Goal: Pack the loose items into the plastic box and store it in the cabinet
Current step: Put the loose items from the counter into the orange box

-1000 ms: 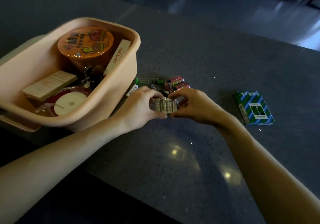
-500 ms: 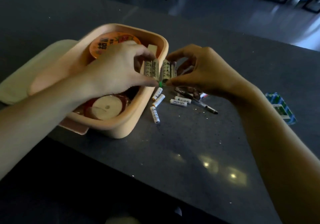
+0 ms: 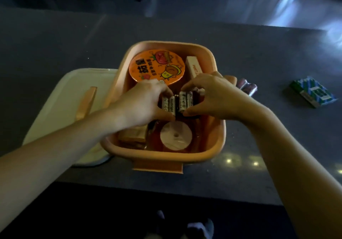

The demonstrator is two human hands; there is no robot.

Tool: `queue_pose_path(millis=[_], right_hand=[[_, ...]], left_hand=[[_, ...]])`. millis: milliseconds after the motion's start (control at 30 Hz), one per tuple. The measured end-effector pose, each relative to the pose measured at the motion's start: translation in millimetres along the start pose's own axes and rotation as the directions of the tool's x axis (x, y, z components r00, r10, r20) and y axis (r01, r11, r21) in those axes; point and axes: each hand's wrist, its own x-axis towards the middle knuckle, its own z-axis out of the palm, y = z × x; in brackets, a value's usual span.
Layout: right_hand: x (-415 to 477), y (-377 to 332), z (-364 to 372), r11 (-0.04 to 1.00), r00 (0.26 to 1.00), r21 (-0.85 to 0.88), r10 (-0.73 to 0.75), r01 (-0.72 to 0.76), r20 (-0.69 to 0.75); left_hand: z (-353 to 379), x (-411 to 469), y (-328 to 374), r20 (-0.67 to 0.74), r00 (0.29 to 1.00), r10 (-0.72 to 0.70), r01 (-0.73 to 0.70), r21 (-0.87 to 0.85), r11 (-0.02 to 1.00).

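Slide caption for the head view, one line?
Left hand and right hand hold white cylindrical batteries over the open orange plastic box.

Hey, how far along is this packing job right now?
Done: the noodle cup, tape roll and a carton lie in the box. In hand: the left hand and right hand pinch a row of batteries over the box's middle. Left: the green pack and red items on the table, the lid lying beside the box, then the cabinet, which isn't in view.

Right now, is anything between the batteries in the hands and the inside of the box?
Nothing visible does. The left hand and right hand hold the batteries over the open plastic box; its lid lies beside it.
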Motion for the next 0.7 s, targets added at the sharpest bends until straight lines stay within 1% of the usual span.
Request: queue_pose_path(millis=[100, 167, 267, 367, 433, 533, 633, 700], right_hand=[[0, -9, 1, 0.999, 0.999, 0.023, 0.04, -0.041, 0.016], [5, -17, 5, 0.999, 0.998, -0.014, 0.042, -0.042, 0.037], [16, -29, 13, 0.996, 0.999, -0.084, 0.002, 0.002, 0.045], [24, -34, 24, 0.993, 0.996, -0.102, -0.057, 0.064, 0.069], [28, -34, 30, 0.99, 0.994, -0.134, -0.039, 0.053, 0.104], [28, -27, 36, 0.989, 0.997, -0.145, -0.005, 0.016, 0.078], [27, -24, 34, 0.994, 0.999, -0.11, 0.008, -0.002, 0.053], [25, -24, 27, 0.996, 1.0, -0.087, 0.002, -0.001, 0.008]], left_hand=[[-4, -1, -10, 0.009, 0.999, 0.032, -0.033, 0.014, 0.999], [-9, -3, -19, 0.014, 0.999, 0.036, -0.036, 0.03, 0.999], [-12, -6, -28, 0.025, 0.999, 0.033, -0.034, 0.028, 0.999], [-10, -6, -30, -0.011, 0.999, 0.044, -0.042, 0.139, 0.989], [-8, -5, -29, -0.017, 0.999, 0.042, -0.037, 0.244, 0.969], [-5, -5, -29, 0.006, 0.997, 0.072, -0.07, 0.335, 0.94], [-5, -7, -30, 0.011, 0.997, 0.07, -0.07, 0.317, 0.946], [-7, -7, -28, -0.005, 0.997, 0.071, -0.067, 0.297, 0.953]])
